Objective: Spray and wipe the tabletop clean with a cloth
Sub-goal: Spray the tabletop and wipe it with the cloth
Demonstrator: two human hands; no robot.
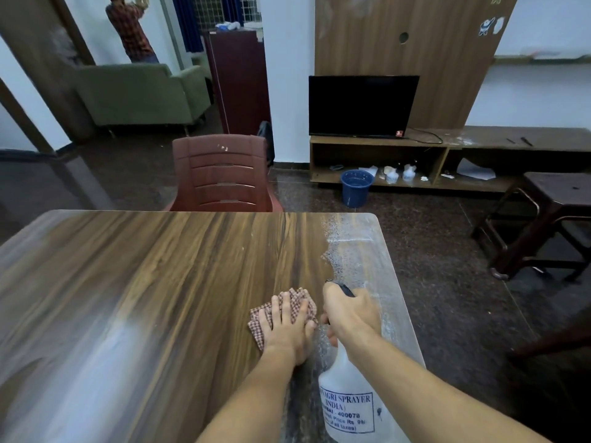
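Note:
A wood-grain tabletop [160, 282] fills the lower half of the view. Its right strip is wet with spray droplets [355, 251]. My left hand [289, 324] lies flat, fingers straight, pressing a red-and-white checked cloth [299, 298] onto the table beside the wet strip. Just to its right, my right hand [350, 311] grips the black trigger head of a translucent white spray bottle [348, 401] with a blue printed label. The bottle is held above the table's near right part, its nozzle pointing away from me.
A maroon plastic chair [220, 174] stands at the table's far edge. A dark stool [550, 219] is at the right, a blue bucket [356, 188] sits by the TV unit [377, 145], and a person [131, 27] stands far back left by a green sofa [144, 94].

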